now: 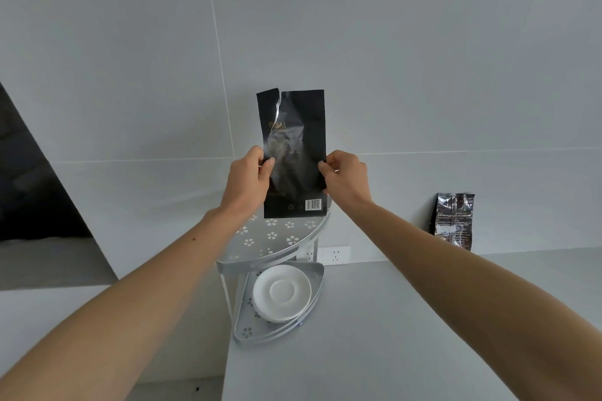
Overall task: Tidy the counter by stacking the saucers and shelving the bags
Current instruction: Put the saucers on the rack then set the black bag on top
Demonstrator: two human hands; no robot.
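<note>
A tall black bag (294,140) with a torn top edge and a barcode stands upright over the top tier of a white corner shelf (280,242). My left hand (247,184) pinches its left edge and my right hand (347,177) pinches its right edge. The bag's bottom sits at or just above the top tier; I cannot tell whether it touches. White saucers (281,293) lie stacked on the shelf's lower tier. A second, dark shiny bag (454,221) leans upright against the wall on the counter to the right.
The grey counter (391,319) runs to the right of the shelf. White wall sockets (335,254) sit behind the shelf just above the counter. A dark slanted surface (32,179) fills the left side.
</note>
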